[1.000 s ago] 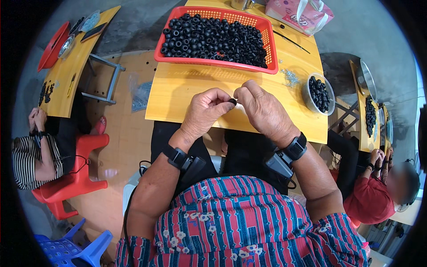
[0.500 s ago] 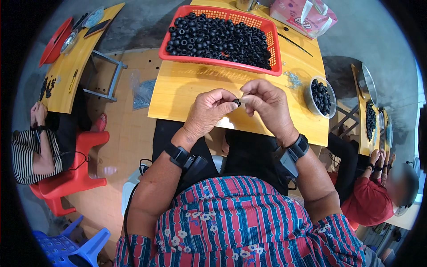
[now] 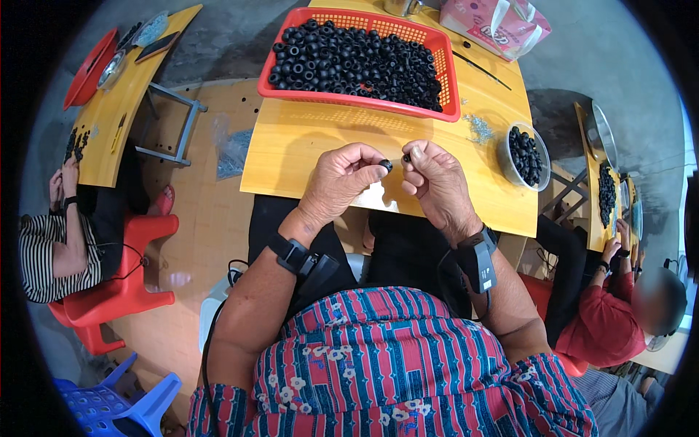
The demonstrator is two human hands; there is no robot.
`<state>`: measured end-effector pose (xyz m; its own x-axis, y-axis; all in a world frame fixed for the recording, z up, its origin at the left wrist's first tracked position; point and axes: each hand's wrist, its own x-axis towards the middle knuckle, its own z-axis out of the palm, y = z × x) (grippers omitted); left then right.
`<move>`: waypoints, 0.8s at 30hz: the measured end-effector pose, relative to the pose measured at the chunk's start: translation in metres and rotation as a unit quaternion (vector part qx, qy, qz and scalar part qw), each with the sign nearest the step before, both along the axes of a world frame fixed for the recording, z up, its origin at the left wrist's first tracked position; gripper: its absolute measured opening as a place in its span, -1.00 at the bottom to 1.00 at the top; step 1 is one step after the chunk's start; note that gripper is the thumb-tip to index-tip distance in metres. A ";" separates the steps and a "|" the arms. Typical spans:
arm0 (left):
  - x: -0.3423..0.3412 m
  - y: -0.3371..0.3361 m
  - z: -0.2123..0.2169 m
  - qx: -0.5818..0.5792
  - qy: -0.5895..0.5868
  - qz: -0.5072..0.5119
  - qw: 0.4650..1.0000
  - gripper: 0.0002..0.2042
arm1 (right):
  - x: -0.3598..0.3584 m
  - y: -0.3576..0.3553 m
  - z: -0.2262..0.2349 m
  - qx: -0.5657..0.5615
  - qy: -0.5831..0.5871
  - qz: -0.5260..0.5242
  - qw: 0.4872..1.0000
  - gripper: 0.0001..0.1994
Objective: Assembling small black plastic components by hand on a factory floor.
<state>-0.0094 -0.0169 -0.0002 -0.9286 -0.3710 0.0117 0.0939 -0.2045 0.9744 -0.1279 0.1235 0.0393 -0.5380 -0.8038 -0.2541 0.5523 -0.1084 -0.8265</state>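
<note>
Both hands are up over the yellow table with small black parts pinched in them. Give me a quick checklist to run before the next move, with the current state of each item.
1. Left hand has its part: a small black ring sits pinched at the fingertips. Ok.
2. Right hand has its part: a small dark piece is at the fingertips; its shape is too small to make out. Cannot tell.
3. The two parts joined: a small gap shows between them. Not ok.
4. Supply: the red basket holds many black rings. Ok.
5. Clear bowl of black pieces stands upright on the yellow table, to the right. Ok.
6. Neighbouring people's hands are at their own tables. Ok.
</note>
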 end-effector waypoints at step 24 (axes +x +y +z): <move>0.000 0.001 0.002 -0.002 0.013 0.001 1.000 -0.88 | 0.001 0.003 -0.003 -0.008 0.005 0.019 1.000 -0.83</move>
